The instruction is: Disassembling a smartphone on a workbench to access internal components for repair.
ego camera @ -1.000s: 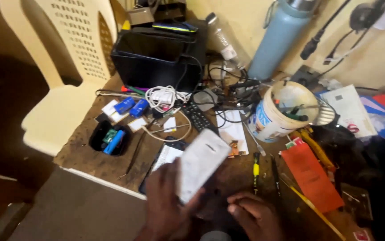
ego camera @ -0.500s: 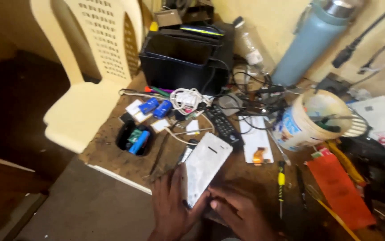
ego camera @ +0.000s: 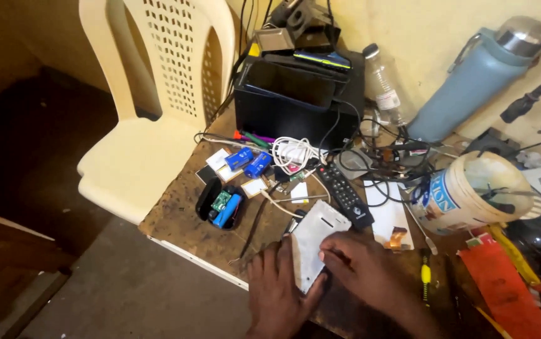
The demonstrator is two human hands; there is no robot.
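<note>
Lying flat on the desk (ego camera: 176,216), a white panel (ego camera: 316,243) sits under both hands near the front edge. The left hand (ego camera: 277,290) is spread at the panel's 8 o'clock, fingers flat against its left edge. The right hand (ego camera: 364,271) rests at its 4 o'clock, fingers half curled and fingertips (ego camera: 326,255) pressing on the panel's face. A black remote (ego camera: 344,193) lies just beside the panel at 1 o'clock. At 10 o'clock, a black tray (ego camera: 219,202) holds a blue cell. A white bucket (ego camera: 468,191) stands at 2 o'clock.
</note>
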